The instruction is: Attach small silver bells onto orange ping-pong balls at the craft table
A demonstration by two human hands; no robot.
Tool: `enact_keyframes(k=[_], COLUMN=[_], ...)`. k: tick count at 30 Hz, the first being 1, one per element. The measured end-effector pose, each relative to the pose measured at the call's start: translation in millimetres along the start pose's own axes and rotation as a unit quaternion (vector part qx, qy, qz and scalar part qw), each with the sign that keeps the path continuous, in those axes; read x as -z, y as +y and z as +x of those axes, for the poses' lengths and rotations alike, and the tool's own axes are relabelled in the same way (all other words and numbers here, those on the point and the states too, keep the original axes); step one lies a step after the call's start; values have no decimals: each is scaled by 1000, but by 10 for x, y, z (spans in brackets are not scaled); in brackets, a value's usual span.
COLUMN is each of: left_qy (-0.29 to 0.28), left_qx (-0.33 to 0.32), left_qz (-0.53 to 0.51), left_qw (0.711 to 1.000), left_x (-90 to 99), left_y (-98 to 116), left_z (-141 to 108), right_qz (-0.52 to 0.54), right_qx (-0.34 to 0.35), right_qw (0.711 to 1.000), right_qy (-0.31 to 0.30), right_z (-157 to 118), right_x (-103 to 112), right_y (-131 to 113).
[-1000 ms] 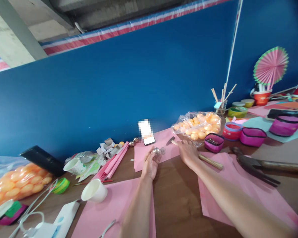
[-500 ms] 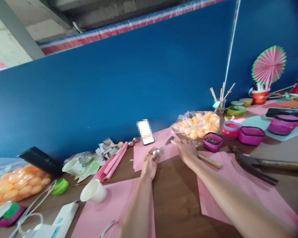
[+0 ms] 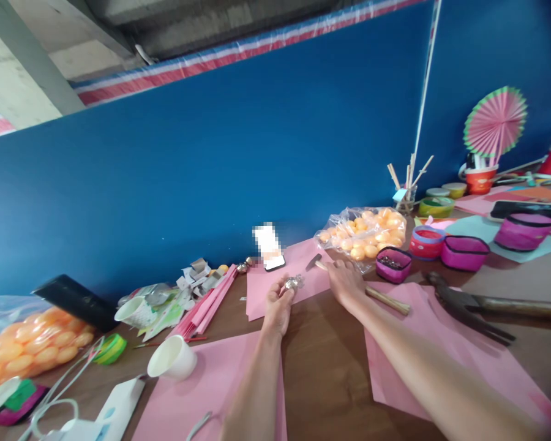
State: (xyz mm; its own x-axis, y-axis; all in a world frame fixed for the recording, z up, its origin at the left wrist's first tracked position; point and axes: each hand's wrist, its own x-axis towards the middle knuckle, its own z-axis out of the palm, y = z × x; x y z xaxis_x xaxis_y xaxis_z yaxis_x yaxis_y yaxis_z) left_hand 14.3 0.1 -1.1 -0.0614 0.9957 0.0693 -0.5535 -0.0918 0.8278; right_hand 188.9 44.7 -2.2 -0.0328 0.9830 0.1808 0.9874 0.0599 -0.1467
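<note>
My left hand (image 3: 279, 303) pinches a small shiny silvery piece (image 3: 292, 282) between thumb and fingers, over the brown table beside a pink sheet (image 3: 259, 291). To its right, my right hand (image 3: 345, 280) is wrapped around the wooden handle of a small hammer (image 3: 388, 301). The hammer's dark head points up and left, over the pink sheet, a short distance from the silvery piece. A lit phone (image 3: 274, 262) lies at the back of that sheet.
Bags of orange balls (image 3: 367, 233) stand at both sides. A claw hammer (image 3: 468, 306) lies on pink paper at right, near purple containers (image 3: 464, 252). At left are a white cup (image 3: 172, 357), a power strip (image 3: 119, 407) and folded pink strips (image 3: 211, 303).
My left hand has turned slightly and its thumb now lies more across the silvery piece. My right hand keeps its hold on the small hammer, almost unmoved.
</note>
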Motion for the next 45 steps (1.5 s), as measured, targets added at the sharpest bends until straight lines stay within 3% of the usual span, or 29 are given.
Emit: enact_keyframes(k=[5, 11, 20, 24, 29, 34, 37, 45], left_qy=[8, 4, 8, 34, 96, 112, 125, 143], left_qx=[-2, -6, 8, 25, 32, 34, 40, 55], left_qz=[81, 96, 81, 21, -84, -112, -125, -144], left_qw=[997, 995, 997, 999, 991, 987, 983, 978], left_x=[21, 40, 14, 7, 67, 117, 130, 123], left_y=[-30, -54, -34, -5, 4, -7, -15, -23], left_z=[17, 31, 21, 29, 75, 115, 134, 155], right_qz=[9, 16, 16, 18, 59, 96, 99, 77], right_qx=[0, 0, 3, 7, 93, 218, 267, 260], right_qw=[1000, 1000, 1000, 998, 985, 968, 955, 960], right_qy=[-7, 0, 21, 55, 134, 82, 80, 71], right_z=[-5, 0, 14, -18, -96, -118, -113, -90], right_x=[33, 23, -14, 21, 95, 60, 9, -57], right_y=[-8, -5, 0, -33, -138, -212, -233, -248])
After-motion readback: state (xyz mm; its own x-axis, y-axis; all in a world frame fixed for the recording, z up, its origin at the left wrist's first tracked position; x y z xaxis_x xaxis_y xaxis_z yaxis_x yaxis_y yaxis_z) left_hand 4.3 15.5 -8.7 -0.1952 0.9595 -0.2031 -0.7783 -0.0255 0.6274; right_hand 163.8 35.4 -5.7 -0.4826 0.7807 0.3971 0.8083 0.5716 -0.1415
